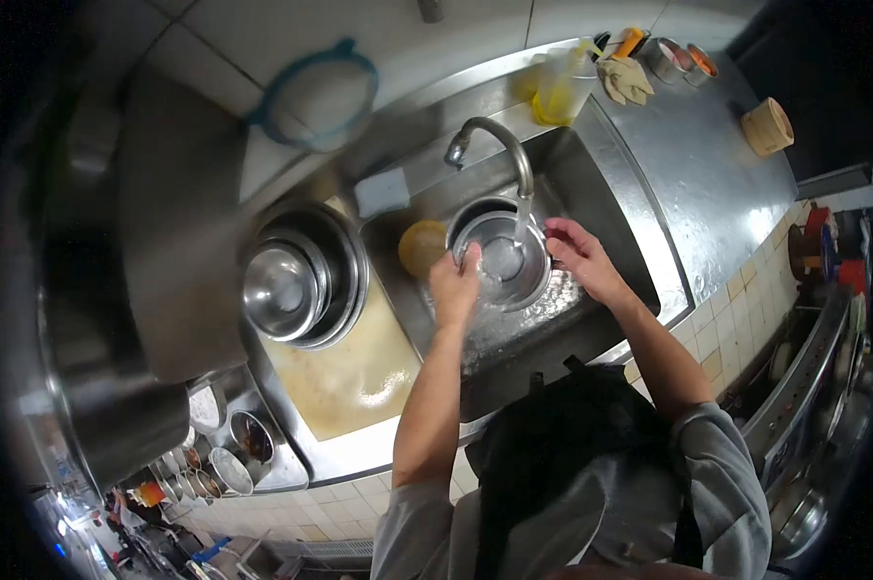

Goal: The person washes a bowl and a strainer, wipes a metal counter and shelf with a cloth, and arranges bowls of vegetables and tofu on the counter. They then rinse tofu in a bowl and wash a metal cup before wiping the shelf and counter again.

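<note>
A round metal bowl (502,259) is tilted under the running faucet (499,130) in the sink (591,203). My left hand (454,282) grips its left rim, with the thumb over the edge and the other fingers hidden beneath. At the right rim, my right hand (580,256) has its fingers curled against the bowl. Water streams into the bowl and splashes on the sink floor. Behind it shows the rim of another metal bowl (470,208), partly hidden. A round yellowish item (422,248) lies in the sink, left of the bowls.
Nested metal bowls (284,290) stand on a cutting board (345,372) left of the sink. A white block (382,192) sits at the sink's edge. Behind are a yellow liquid container (559,92) and a cloth glove (626,80). A wooden container (767,128) stands on the right counter.
</note>
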{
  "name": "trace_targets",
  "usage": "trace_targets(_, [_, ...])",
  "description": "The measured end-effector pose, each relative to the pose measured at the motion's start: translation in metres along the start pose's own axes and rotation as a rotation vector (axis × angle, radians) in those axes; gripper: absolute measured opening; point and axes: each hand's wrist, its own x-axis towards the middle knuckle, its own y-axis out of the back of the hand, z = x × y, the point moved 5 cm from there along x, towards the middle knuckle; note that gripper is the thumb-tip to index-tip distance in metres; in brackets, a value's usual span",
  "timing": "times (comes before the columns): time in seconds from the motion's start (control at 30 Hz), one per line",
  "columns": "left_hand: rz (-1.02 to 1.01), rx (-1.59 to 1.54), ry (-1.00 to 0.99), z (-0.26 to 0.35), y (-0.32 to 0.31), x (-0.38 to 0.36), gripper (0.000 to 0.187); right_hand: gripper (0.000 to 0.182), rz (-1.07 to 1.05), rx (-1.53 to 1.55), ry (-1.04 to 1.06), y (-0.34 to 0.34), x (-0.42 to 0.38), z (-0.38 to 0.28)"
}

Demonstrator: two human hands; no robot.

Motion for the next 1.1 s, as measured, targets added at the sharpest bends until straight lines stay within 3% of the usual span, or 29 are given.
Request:
trace_targets(0.07, [-0.121, 0.398, -0.103, -0.005, -0.010, 0.018, 0.035, 0.048, 0.040, 0.112, -0.072, 0.011, 0.001, 0.019])
trace_targets(0.1, [-0.131, 0.401, -0.114, 0.007, -0.011, 0.020, 0.035, 0.049, 0.059, 0.235, -0.125, 0.016, 0.004, 0.032])
trace_targets(0.17, [-0.304, 0.741, -0.082, 0.037, -0.033, 0.019, 0.041, 0.056, 0.085, 0.432, -0.210, 0.020, 0.003, 0.043])
trace_targets(0.27, [-0.433, 0.416, -0.175, 0.055, -0.062, 0.030, 0.047, 0.060, 0.121, 0.538, -0.290, 0.030, -0.006, 0.039])
trace_targets(0.3, [-0.429, 0.472, -0.185, 0.053, -0.072, 0.034, 0.045, 0.058, 0.100, 0.506, -0.277, 0.034, -0.006, 0.045])
trace_targets(0.33, [-0.401, 0.568, -0.272, 0.096, -0.076, 0.017, 0.041, 0.055, 0.143, 0.516, -0.209, 0.033, -0.009, 0.036])
trace_targets(0.37, [-0.387, 0.614, -0.441, 0.110, -0.089, 0.014, 0.039, 0.067, 0.103, 0.525, -0.209, 0.034, -0.014, 0.027])
trace_targets(0.47, [-0.278, 0.642, -0.444, 0.131, -0.101, 0.006, 0.036, 0.063, 0.163, 0.516, -0.168, 0.044, -0.012, 0.024])
trace_targets(0.5, [-0.205, 0.611, -0.577, 0.129, -0.105, 0.010, 0.035, 0.058, 0.193, 0.492, -0.157, 0.045, -0.010, 0.026])
trace_targets(0.53, [-0.210, 0.617, -0.581, 0.124, -0.109, 0.016, 0.035, 0.058, 0.196, 0.499, -0.154, 0.045, -0.012, 0.020])
trace_targets(0.6, [-0.086, 0.664, -0.968, 0.134, -0.109, 0.011, 0.041, 0.057, 0.157, 0.402, -0.135, 0.038, -0.015, 0.012])
trace_targets(0.83, [-0.118, 0.749, -0.868, 0.148, -0.110, 0.004, 0.029, 0.059, 0.077, 0.463, -0.213, 0.038, -0.015, 0.021])
trace_targets(0.9, [-0.139, 0.772, -0.586, 0.143, -0.105, 0.008, 0.024, 0.058, 0.057, 0.432, -0.200, 0.038, -0.010, 0.030])
trace_targets(1.1, [-0.130, 0.683, -0.446, 0.110, -0.095, 0.036, 0.028, 0.055, 0.056, 0.408, -0.173, 0.040, -0.004, 0.037])
